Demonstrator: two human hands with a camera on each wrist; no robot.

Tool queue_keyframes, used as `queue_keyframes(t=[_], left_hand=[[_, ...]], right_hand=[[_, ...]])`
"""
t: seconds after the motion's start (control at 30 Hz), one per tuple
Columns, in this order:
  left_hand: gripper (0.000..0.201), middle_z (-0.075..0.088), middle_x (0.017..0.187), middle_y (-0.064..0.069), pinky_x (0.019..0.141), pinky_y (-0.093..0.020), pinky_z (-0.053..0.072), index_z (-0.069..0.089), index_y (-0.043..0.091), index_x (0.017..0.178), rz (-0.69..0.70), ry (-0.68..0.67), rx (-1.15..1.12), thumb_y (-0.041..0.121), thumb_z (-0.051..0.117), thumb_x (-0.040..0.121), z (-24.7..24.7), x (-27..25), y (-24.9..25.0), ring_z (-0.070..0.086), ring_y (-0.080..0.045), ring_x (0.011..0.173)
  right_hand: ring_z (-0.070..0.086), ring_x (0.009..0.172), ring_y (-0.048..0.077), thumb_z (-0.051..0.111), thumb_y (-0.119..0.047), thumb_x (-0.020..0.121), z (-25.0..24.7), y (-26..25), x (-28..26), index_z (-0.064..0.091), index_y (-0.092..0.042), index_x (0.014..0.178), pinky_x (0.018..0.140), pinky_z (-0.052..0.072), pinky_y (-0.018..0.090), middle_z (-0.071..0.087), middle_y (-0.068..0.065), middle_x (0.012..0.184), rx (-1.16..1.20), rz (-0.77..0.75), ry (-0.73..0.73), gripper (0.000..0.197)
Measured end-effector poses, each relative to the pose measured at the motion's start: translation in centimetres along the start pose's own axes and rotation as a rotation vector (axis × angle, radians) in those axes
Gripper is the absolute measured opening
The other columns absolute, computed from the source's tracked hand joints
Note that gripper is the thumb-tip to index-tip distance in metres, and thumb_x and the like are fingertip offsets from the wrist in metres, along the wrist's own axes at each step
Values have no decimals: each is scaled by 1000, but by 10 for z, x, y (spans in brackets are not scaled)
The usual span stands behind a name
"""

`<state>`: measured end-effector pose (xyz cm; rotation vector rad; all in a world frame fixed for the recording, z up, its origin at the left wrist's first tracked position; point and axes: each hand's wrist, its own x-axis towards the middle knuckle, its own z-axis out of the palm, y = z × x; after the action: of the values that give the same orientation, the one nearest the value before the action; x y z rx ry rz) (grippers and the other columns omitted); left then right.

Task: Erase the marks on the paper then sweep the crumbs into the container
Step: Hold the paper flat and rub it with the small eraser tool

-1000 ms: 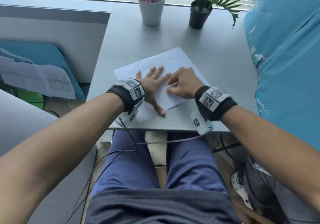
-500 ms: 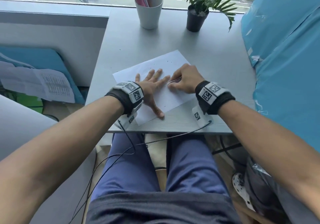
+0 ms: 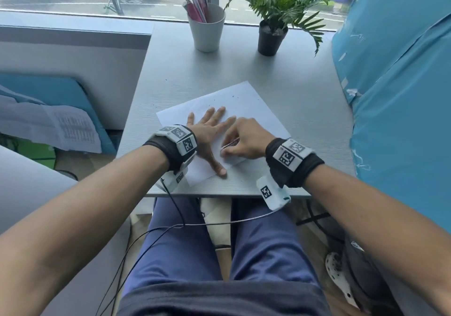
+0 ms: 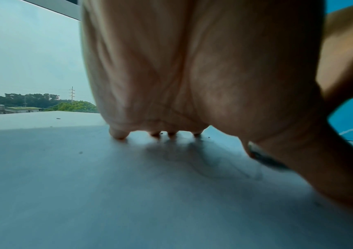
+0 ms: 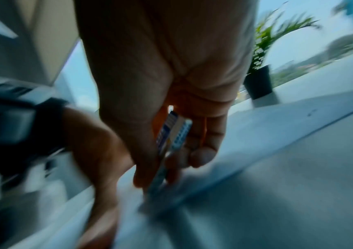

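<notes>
A white sheet of paper (image 3: 246, 105) lies tilted on the grey table (image 3: 305, 100), with small dark crumbs (image 3: 233, 96) scattered on its far part. My left hand (image 3: 211, 130) lies flat on the paper with fingers spread, pressing it down; in the left wrist view its fingertips (image 4: 119, 134) touch the sheet. My right hand (image 3: 244, 139) pinches a thin eraser (image 3: 230, 143) in a blue and white sleeve (image 5: 178, 133), its lower end against the paper just right of the left thumb. The right wrist view is blurred by motion.
A white cup (image 3: 207, 31) with pens and a black potted plant (image 3: 271, 37) stand at the table's far edge by the window. A blue covered surface (image 3: 395, 95) rises on the right. The table's near edge (image 3: 219, 195) is over my lap.
My right hand with the eraser slid away over the paper, then back toward me near the left thumb. The left hand stayed pressed flat on the sheet.
</notes>
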<state>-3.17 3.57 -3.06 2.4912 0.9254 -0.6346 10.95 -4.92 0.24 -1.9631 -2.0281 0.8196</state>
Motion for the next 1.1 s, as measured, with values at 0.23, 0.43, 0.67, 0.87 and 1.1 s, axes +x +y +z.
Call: queue_keyframes(t=[0.23,0.43,0.67,0.87,1.1], left_hand=[[120,-29,161,7,117,-57,-15,-16,39,155,81,92,44,92,45,68,6,-4,-18,-27,-19,149],[79,-9,166,-9,120,-55,-12,2,11,159,-247,283,193,59,27,101,-9,-15,-26,-9,-24,153],[77,-12,166,5,120,-42,-11,0,27,160,531,33,213,66,23,97,26,-33,33,-12,-15,152],[93,-22,163,5,122,-49,-8,-13,25,158,35,98,226,79,16,87,-5,-12,-18,-18,-21,151],[89,-14,165,5,120,-43,-13,-3,26,160,449,46,260,76,24,91,21,-27,44,-16,-15,151]], right_hand=[[60,85,14,74,-27,80,-34,71,11,76,-15,94,84,44,18,68,1,87,48,334,222,18],[60,86,15,76,-28,78,-33,77,14,75,-21,88,81,40,17,65,0,83,96,328,213,13],[56,86,13,78,-29,78,-32,81,16,74,-23,88,80,38,17,62,-1,89,80,309,208,12],[54,89,12,77,-30,79,-31,82,15,74,-24,90,81,37,17,60,2,100,121,344,221,13],[58,108,20,75,-31,80,-32,78,13,75,-24,91,90,44,22,70,6,102,89,335,225,13]])
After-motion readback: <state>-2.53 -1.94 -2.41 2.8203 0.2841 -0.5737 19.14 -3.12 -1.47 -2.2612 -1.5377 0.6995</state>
